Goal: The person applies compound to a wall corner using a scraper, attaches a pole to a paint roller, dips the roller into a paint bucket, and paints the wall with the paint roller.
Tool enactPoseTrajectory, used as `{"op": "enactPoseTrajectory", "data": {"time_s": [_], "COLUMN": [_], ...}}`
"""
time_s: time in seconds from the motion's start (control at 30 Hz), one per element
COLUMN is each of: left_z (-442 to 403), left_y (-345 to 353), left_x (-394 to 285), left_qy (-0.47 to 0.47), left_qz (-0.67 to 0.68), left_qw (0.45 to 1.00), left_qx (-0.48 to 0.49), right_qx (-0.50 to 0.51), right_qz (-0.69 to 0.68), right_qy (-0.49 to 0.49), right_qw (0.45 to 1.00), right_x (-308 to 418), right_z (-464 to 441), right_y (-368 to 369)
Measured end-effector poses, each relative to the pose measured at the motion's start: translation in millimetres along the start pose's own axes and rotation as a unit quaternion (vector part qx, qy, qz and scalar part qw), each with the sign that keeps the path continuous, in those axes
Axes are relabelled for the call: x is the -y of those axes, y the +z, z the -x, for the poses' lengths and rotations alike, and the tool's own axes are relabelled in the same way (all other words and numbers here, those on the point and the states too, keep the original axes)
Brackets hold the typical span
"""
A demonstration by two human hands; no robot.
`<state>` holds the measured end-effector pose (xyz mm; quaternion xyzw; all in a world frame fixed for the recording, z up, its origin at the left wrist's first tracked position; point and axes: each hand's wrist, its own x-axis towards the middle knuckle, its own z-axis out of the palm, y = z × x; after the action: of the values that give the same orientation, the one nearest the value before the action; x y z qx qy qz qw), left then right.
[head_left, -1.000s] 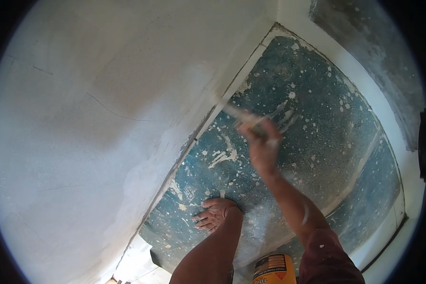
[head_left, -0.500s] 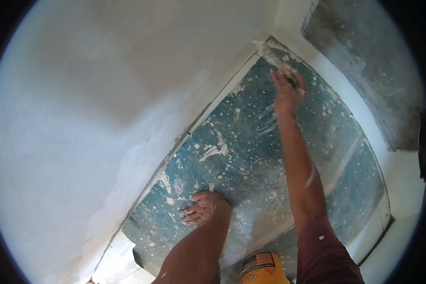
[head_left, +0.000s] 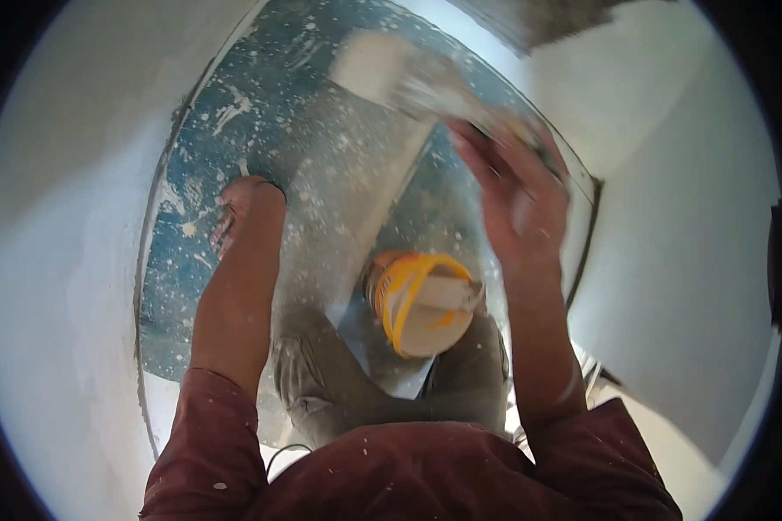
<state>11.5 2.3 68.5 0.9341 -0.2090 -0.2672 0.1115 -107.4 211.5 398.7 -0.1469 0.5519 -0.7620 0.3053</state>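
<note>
My right hand (head_left: 521, 187) is closed around the handle of a wide paintbrush (head_left: 382, 69), whose pale bristles point to the left. Brush and fingers are smeared by motion, and the brush is held above the blue, paint-spattered floor (head_left: 339, 174). On the left, my left hand (head_left: 241, 208) rests on that floor with its fingers stretched out and nothing in them. A yellow bucket (head_left: 398, 304) with whitish stuff inside stands between my knees. A pale, flat-looking object leans inside it; its kind is unclear.
A pale wall (head_left: 69, 217) rises along the left, close to my left hand. Another wall (head_left: 669, 286) stands on the right, with a bare grey patch (head_left: 539, 22) at the top. My knees (head_left: 300, 356) flank the bucket.
My right hand has brought the paintbrush back from the far corner, nearer to the bucket. My view has tipped down, so the bucket and my legs show more fully. My left hand stays on the floor.
</note>
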Motion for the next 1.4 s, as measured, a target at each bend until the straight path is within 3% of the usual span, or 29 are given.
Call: {"op": "enactPoseTrajectory", "data": {"time_s": [0.07,0.17,0.23,0.27,0.3,0.33,0.4,0.47,0.53,0.6,0.67,0.8,0.9,1.0,1.1,1.2,1.3,1.4], "left_z": [-9,-27,-37,-44,-51,-58,-71,-36,18,51,90,130,139,145,148,162,187,211], "left_y": [-18,-58,-90,-108,-120,-133,-159,-208,-264,-257,-247,-244,-245,-243,-243,-243,-264,-270], "left_x": [10,45,90,118,146,174,221,249,262,283,296,288,281,275,265,265,277,303], "left_qy": [0.035,0.033,0.035,0.045,0.051,0.057,0.09,0.287,0.51,0.527,0.498,0.574,0.609,0.614,0.589,0.592,0.631,0.697], "left_qz": [0.097,0.224,0.265,0.282,0.3,0.318,0.319,0.336,0.2,0.177,0.197,0.137,0.12,0.115,0.116,0.149,0.153,0.138], "left_qw": [0.982,0.9,0.863,0.855,0.849,0.843,0.797,0.755,0.725,0.666,0.673,0.692,0.685,0.683,0.69,0.684,0.657,0.592], "left_qx": [0.16,0.372,0.429,0.434,0.432,0.431,0.505,0.485,0.417,0.497,0.51,0.416,0.381,0.378,0.405,0.401,0.383,0.381], "right_qx": [-0.087,-0.134,-0.237,-0.366,-0.395,-0.398,-0.323,-0.284,-0.264,-0.268,-0.272,-0.303,-0.361,-0.43,-0.386,-0.315,-0.26,-0.199], "right_qz": [0.019,0.016,-0.137,-0.168,-0.238,-0.272,-0.226,-0.184,-0.125,-0.047,0.039,0.124,0.154,0.134,0.109,0.266,0.274,0.208], "right_qy": [0.008,0.0,0.03,0.076,0.119,0.132,0.202,0.227,0.221,0.18,0.118,-0.017,-0.06,-0.043,-0.096,-0.058,0.123,0.129], "right_qw": [0.996,0.991,0.961,0.912,0.88,0.866,0.897,0.913,0.93,0.945,0.954,0.945,0.918,0.892,0.911,0.909,0.918,0.949], "right_x": [35,41,36,27,21,9,-18,-34,-45,-58,-70,-121,-167,-183,-147,-122,-89,-78], "right_z": [82,204,270,284,297,308,323,321,313,305,290,245,227,231,271,312,327,315], "right_y": [-45,-116,-146,-159,-167,-173,-174,-160,-152,-151,-146,-148,-158,-156,-147,-178,-195,-196]}}
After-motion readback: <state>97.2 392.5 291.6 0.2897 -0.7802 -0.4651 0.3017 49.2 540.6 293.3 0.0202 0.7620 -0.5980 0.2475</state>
